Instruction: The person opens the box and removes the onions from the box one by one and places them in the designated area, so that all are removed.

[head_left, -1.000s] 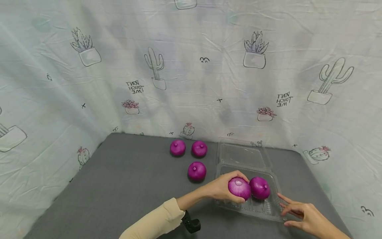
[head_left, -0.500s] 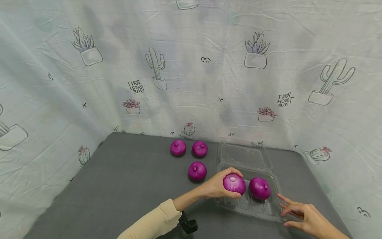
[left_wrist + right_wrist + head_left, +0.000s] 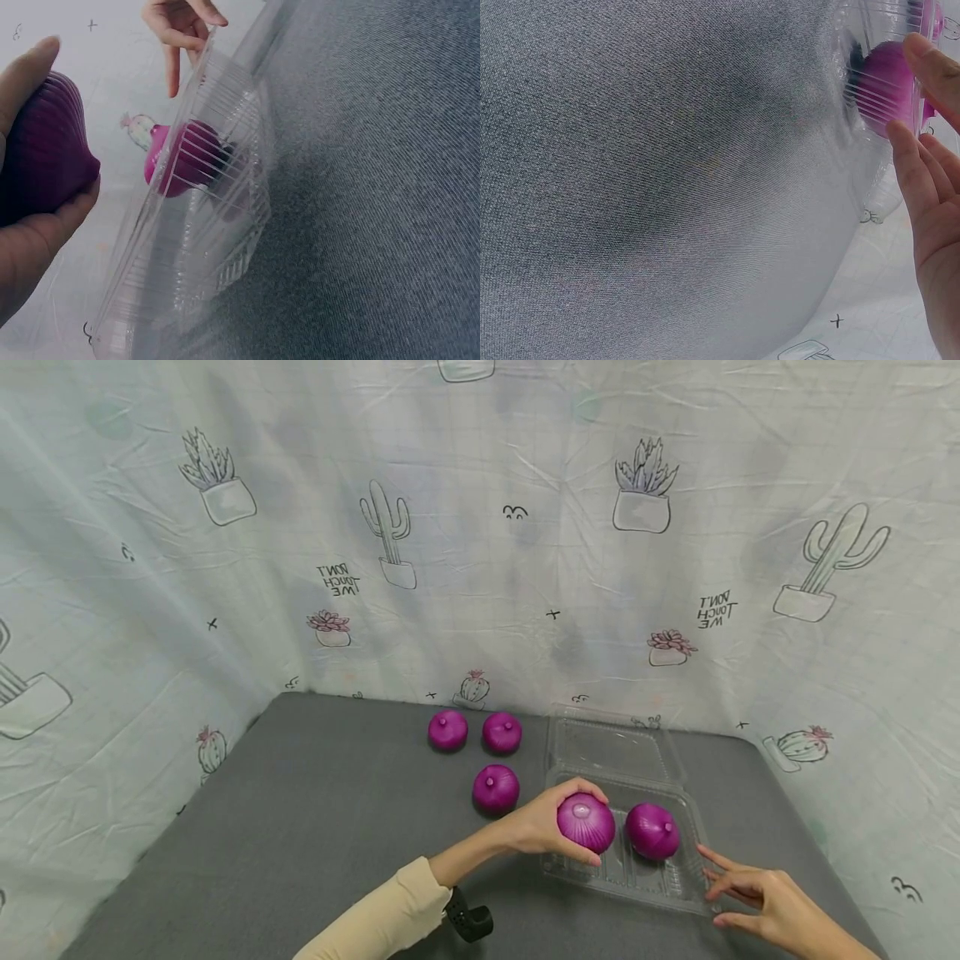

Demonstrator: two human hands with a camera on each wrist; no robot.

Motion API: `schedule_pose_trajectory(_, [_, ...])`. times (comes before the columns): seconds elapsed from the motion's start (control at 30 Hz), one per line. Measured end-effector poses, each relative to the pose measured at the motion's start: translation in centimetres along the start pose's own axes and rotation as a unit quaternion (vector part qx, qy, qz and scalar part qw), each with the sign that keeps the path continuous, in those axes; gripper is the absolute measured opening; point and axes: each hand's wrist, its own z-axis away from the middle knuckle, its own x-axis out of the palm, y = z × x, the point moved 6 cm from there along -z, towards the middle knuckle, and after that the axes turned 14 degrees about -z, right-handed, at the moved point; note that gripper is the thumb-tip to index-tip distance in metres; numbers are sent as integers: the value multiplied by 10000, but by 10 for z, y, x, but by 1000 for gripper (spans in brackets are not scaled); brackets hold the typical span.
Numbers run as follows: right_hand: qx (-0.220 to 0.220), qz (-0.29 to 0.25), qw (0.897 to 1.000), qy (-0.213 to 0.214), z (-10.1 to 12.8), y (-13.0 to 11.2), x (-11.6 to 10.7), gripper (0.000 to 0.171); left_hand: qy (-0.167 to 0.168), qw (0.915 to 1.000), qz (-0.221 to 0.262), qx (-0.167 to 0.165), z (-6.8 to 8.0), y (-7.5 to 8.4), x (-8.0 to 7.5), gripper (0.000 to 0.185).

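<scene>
My left hand [image 3: 546,823] grips a purple onion [image 3: 587,823] between thumb and fingers, above the left part of a clear plastic clamshell container [image 3: 622,885]. In the left wrist view this held onion [image 3: 52,150] is up off the container, its stem end toward the lower fingers. A second onion [image 3: 652,832] sits inside the container, toward its right side. My right hand [image 3: 761,893] is at the container's right edge, fingers spread and touching the rim. In the right wrist view, the thumb and fingertips [image 3: 900,139] are right at the clear wall.
Three more purple onions stand left of the container: a front one [image 3: 496,790] and two behind, left [image 3: 447,731] and right [image 3: 502,733]. The container's lid [image 3: 611,747] lies folded back toward the curtain [image 3: 465,527]. A grey cloth covers the table [image 3: 337,793].
My left hand has moved left with its onion, away from the onion in the container, leaving a gap between the two. The right hand has stayed at the rim.
</scene>
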Motion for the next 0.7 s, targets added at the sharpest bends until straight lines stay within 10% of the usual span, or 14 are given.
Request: schedule_pose_trajectory(0.7, [175, -72, 9998, 5, 1, 2, -2, 30, -498, 9983, 281, 121, -2, 2, 12, 69])
